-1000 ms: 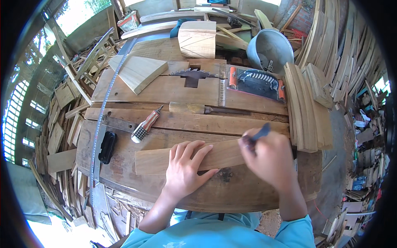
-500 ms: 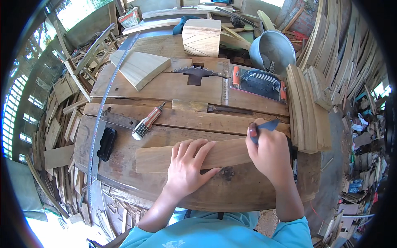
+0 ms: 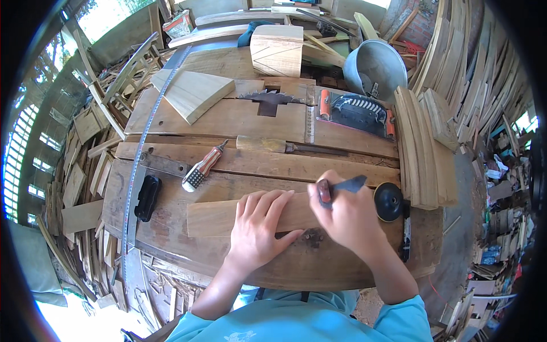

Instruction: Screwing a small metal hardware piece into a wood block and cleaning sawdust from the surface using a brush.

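Note:
A flat, narrow wooden board (image 3: 211,219) lies across the near part of the workbench. My left hand (image 3: 256,228) rests on it with fingers stretched out, the thumb toward the near edge. Over the board's right part is my right hand (image 3: 345,214), closed around a small tool (image 3: 325,192) with a reddish-brown end and a dark, flat, pointed piece showing above the knuckles. Its exact kind cannot be made out, and the board's right end is hidden by that hand. Right of it sit a round black disc (image 3: 388,202) and a slim black-handled tool (image 3: 405,233).
A screwdriver (image 3: 204,166), a wooden-handled chisel (image 3: 262,145) and a black case (image 3: 148,198) lie on the bench. Beyond are a toothed saw blade (image 3: 270,98), an orange-ended hand sander (image 3: 358,114), a wood block (image 3: 277,51) and a metal bucket (image 3: 375,67). Curved boards (image 3: 419,154) stack at right.
My right hand, with the small tool, has moved left along the board, toward my left hand. The black disc has come into fuller view. My left hand stays nearly still.

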Demonstrator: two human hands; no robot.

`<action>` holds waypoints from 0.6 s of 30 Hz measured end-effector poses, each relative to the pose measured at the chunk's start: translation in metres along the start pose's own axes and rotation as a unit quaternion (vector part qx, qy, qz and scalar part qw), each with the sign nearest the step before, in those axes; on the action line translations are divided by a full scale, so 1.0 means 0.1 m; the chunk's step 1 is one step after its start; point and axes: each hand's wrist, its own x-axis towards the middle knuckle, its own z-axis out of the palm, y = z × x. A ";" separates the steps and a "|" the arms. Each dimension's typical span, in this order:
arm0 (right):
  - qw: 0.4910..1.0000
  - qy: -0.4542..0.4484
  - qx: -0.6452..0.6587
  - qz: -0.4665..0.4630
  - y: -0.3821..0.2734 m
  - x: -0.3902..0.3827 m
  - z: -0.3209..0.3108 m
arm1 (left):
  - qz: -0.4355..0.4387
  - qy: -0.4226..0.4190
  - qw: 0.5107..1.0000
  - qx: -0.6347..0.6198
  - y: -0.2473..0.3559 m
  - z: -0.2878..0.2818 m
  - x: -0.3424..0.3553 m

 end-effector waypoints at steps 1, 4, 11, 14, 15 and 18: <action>0.998 -0.004 -0.058 0.007 0.08 -0.03 -0.04 | -0.002 -0.005 1.000 -0.001 0.00 0.00 0.00; 0.990 -0.017 -0.137 0.027 0.17 -0.05 -0.07 | -0.004 -0.006 1.000 0.005 0.00 -0.02 -0.01; 1.000 -0.003 0.023 -0.016 -0.11 -0.01 0.19 | 0.001 -0.005 1.000 0.004 -0.02 0.01 -0.01; 0.991 0.014 0.134 -0.020 -0.16 0.00 0.24 | 0.001 0.003 1.000 -0.005 -0.05 0.03 -0.03; 0.986 -0.006 0.161 0.036 -0.10 -0.03 0.22 | 0.000 0.001 1.000 -0.006 -0.03 0.01 -0.02; 0.991 0.015 0.123 0.047 0.15 -0.06 0.07 | -0.006 0.002 1.000 -0.006 -0.01 0.02 -0.01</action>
